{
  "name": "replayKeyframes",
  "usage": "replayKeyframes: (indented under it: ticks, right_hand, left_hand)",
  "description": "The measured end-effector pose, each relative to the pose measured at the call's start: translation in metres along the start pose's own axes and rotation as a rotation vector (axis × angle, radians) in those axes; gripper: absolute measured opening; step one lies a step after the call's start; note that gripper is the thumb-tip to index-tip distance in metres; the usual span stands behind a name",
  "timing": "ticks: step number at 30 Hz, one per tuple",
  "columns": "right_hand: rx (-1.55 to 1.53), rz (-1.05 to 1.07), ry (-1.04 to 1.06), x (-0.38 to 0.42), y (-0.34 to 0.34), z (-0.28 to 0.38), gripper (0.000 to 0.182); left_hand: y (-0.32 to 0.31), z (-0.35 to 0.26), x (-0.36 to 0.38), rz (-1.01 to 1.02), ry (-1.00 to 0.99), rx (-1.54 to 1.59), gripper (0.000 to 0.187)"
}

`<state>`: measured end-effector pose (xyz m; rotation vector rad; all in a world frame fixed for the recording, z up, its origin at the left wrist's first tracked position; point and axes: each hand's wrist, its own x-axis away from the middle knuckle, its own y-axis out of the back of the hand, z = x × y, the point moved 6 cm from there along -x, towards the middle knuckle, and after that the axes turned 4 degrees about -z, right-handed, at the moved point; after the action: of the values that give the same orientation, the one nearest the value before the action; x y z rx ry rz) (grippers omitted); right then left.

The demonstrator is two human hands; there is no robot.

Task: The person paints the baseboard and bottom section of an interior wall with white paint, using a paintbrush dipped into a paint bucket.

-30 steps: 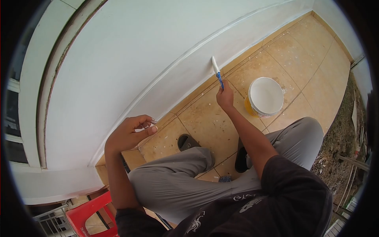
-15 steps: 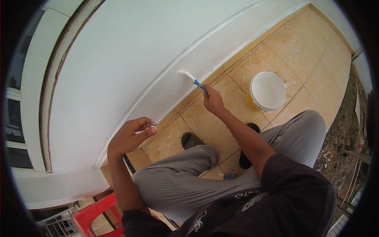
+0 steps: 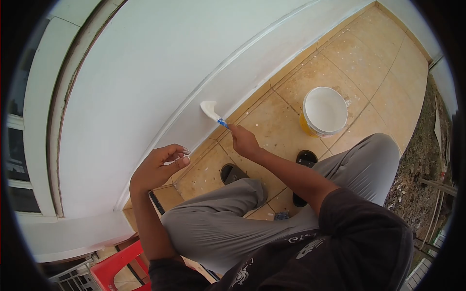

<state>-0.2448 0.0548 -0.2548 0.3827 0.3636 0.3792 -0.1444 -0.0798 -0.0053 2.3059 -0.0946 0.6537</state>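
Note:
My right hand [image 3: 244, 141] is closed around the blue handle of a paintbrush [image 3: 212, 113]. White paint covers the bristles, which press bent against the lower band of the white wall [image 3: 247, 72]. My left hand [image 3: 162, 166] hovers beside the wall, its fingers loosely curved and the thumb apart from them, with nothing visible between. Pale smears show on its fingertips. To the right of the brush, on the tiles, stands a yellow and white bucket [image 3: 307, 126], its inside white.
Beige floor tiles [image 3: 262, 116] carry paint specks and run along the wall. Sandals [image 3: 234, 173] are under my bent legs. A red plastic chair [image 3: 109, 266] is at lower left, a window frame [image 3: 36, 126] at far left. Bare ground [image 3: 412, 174] lies right of the tiles.
My right hand has swept the paintbrush left and down along the wall, and its bristles now show broader. My left hand has hardly moved.

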Motion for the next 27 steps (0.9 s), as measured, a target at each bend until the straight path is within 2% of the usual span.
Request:
replayKeyframes:
  ticks: [1,4,7,9,11,13,16,21,23,27]
  right_hand:
    - [0.008,0.158,0.005,0.009,-0.015,0.004,0.037]
    - [-0.023,0.294,0.073,0.02,-0.03,0.004,0.032]
    - [-0.048,0.092,-0.109,-0.005,-0.003,-0.042,0.025]
    - [0.02,-0.072,-0.097,-0.025,0.03,-0.078,0.017]
    - [0.128,-0.201,-0.263,-0.037,0.067,-0.109,0.016]
    - [0.108,-0.413,-0.383,-0.044,0.094,-0.128,0.015]
    - [0.125,-0.51,-0.443,-0.054,0.109,-0.136,0.018]
    - [0.174,-0.288,-0.223,-0.049,0.064,-0.121,0.023]
    - [0.155,-0.135,-0.19,-0.026,0.036,-0.104,0.025]
    - [0.008,0.086,-0.033,0.013,-0.015,-0.077,0.027]
  left_hand:
    - [-0.001,0.0,-0.001,0.007,0.005,-0.008,0.037]
    - [-0.004,0.004,-0.002,0.014,0.016,-0.019,0.038]
    - [-0.005,0.011,-0.003,0.022,0.021,-0.01,0.037]
    - [-0.005,0.014,-0.004,0.029,0.028,-0.003,0.037]
    - [-0.005,0.016,-0.004,0.028,0.039,0.0,0.037]
    - [-0.004,0.015,-0.005,0.034,0.035,-0.01,0.037]
    - [-0.004,0.01,-0.006,0.028,0.023,-0.028,0.038]
    - [-0.006,0.003,-0.01,0.038,0.035,-0.035,0.038]
    - [-0.007,0.005,-0.012,0.036,0.045,-0.041,0.038]
    - [-0.009,-0.001,-0.016,0.05,0.052,-0.053,0.038]
